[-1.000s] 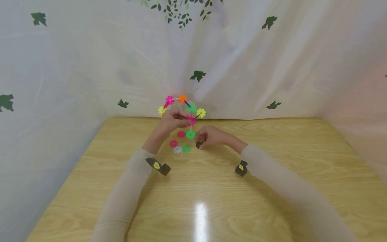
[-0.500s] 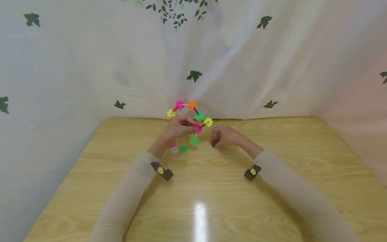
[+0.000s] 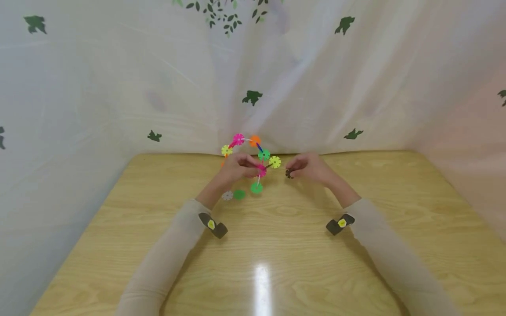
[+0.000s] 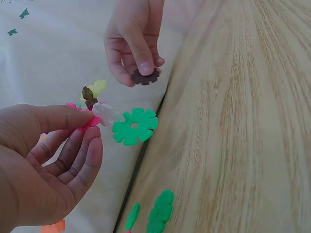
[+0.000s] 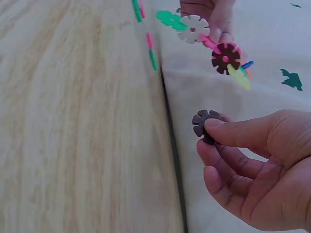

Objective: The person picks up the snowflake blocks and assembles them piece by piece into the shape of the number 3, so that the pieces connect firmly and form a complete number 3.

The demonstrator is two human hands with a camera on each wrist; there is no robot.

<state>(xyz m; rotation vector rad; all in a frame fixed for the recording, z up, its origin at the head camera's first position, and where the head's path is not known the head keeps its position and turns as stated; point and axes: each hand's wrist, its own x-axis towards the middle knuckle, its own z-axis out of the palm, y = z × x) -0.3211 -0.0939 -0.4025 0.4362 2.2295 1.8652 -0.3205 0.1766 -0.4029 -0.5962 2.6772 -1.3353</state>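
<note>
My left hand (image 3: 234, 170) pinches a pink notched disc (image 3: 262, 171) in a linked chain of colourful plastic interlocking discs. The chain arches behind that hand, with an orange disc (image 3: 254, 141) near its top. In the right wrist view, a brown disc (image 5: 219, 64) joins the pink one to a yellow disc (image 5: 239, 77). A white disc (image 5: 186, 36) links it to a green disc (image 4: 146, 121). My right hand (image 3: 313, 169) pinches a separate dark brown disc (image 5: 200, 124) between thumb and fingers, a short gap right of the yellow disc. My left hand hides part of the chain.
On the wooden table (image 3: 253, 237), a white disc (image 3: 227, 195) and a green disc (image 3: 239, 194) appear below my left hand. A pale curtain (image 3: 189, 87) with printed leaves hangs right behind the table's far edge.
My left hand has shifted right and slightly nearer with the chain. My right hand has moved right and a little farther back with the brown disc, widening the gap between the hands.
</note>
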